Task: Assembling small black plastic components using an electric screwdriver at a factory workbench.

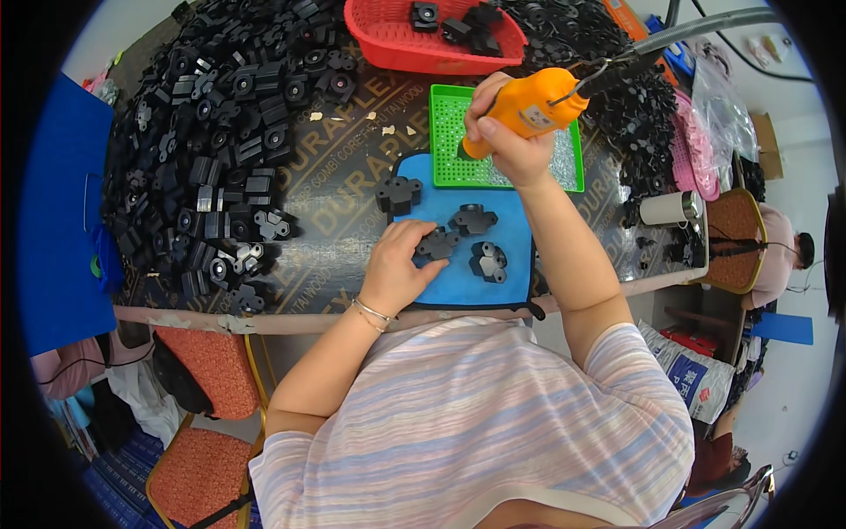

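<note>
My right hand is wrapped round an orange electric screwdriver, its lower end over a green perforated tray. Small shiny pieces, too small to name, lie in the tray's right part. On a blue mat, my left hand has thumb and fingers round a black plastic block. Three similar pieces are near it: one black block at the mat's left edge, another block to the right, and a third block nearer me. The screwdriver's tip is hard to make out.
A large heap of black parts covers the table's left side. Behind the green tray stands a red basket with some blocks. Small black pieces are piled at the right, near a white tumbler. A grey hose hangs above.
</note>
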A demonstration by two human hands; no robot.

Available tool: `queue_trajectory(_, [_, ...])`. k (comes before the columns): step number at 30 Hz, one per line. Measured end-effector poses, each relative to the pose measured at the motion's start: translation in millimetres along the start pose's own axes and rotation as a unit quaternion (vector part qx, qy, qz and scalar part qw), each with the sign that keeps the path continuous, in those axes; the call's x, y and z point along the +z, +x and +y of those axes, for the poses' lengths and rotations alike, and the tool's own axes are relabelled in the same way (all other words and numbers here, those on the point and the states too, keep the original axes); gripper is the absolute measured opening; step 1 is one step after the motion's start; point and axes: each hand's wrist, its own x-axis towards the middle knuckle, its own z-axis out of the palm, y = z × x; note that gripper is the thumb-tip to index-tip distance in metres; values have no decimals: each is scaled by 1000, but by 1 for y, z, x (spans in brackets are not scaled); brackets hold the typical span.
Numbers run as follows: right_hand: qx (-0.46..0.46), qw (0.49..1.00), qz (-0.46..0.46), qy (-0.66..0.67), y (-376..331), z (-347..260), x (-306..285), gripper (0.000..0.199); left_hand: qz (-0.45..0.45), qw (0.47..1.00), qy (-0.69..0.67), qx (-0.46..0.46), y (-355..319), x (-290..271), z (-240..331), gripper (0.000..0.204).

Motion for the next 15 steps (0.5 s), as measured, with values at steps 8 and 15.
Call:
queue_trajectory(8, [2,999,43,14,2,-8,2,22,-2,1000,-10,-6,0,0,0,46])
queue_trajectory(15, [21,985,-124,115,-15,-64,35,28,5,1000,-15,-6,-1,0,-3,46])
